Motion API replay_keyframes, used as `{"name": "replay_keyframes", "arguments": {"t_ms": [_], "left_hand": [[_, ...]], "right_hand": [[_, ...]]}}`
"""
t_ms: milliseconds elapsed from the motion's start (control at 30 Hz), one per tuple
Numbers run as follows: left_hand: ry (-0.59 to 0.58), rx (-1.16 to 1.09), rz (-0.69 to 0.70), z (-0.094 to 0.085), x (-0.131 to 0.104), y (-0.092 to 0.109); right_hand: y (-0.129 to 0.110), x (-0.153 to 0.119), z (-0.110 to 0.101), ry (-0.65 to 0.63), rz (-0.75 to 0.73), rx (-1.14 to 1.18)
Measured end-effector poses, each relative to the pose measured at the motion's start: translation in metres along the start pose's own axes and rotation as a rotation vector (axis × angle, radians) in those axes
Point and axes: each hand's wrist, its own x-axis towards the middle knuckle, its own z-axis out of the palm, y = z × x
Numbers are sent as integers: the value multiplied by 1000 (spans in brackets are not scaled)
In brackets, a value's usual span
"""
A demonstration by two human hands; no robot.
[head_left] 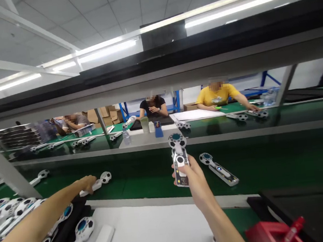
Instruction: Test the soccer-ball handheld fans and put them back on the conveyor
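Note:
My right hand point(194, 175) is wrapped round a white handheld device point(179, 159) with a round football-patterned head, holding it upright above the green belt. Its front shows a dark panel with a round ring. Stretched out to the left, my left hand point(88, 183) has its fingers closed over the handle of another football-headed device point(105, 177) lying on the belt point(144, 176). A similar device point(220, 171) lies face up on the belt, right of my right hand.
Rows of football-headed devices point(15, 209) fill the left side. White paper point(152, 229) covers the near worktop. A red box point(270, 234) with a red marker stands at the lower right. People sit across the line, one in a yellow shirt point(218, 95).

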Motion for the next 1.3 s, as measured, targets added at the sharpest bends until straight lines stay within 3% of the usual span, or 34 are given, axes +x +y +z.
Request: {"name": "replay_keyframes", "arguments": {"t_ms": [200,333,400,500,600,733,867,967,1067,1200,1300], "left_hand": [[-3,-64,-281,13,17,30],[-128,-276,-290,37,11,66],[-206,-426,-192,55,-8,88],[-309,-647,11,87,-55,119],[-360,-847,190,115,-104,136],[-540,-1319,509,137,-142,136],[-669,-1535,663,148,-150,133],[-675,-1581,662,154,-151,130],[-581,-1557,608,157,-152,126],[-486,-1308,455,153,-151,121],[-424,-1149,424,148,-148,118]], "right_hand": [[-28,-14,-10,-4,-8,73],[-38,-22,-15,-3,-17,60],[-42,-26,-15,-31,-7,57],[-46,-33,-14,-102,23,99],[-49,-41,-11,-176,59,185],[-52,-53,-12,-308,126,338],[-49,-59,-12,-504,217,558],[-42,-58,-7,-653,202,679],[-36,-58,0,-741,172,671],[-33,-64,8,-690,140,453],[-29,-66,15,-603,120,280]]}}
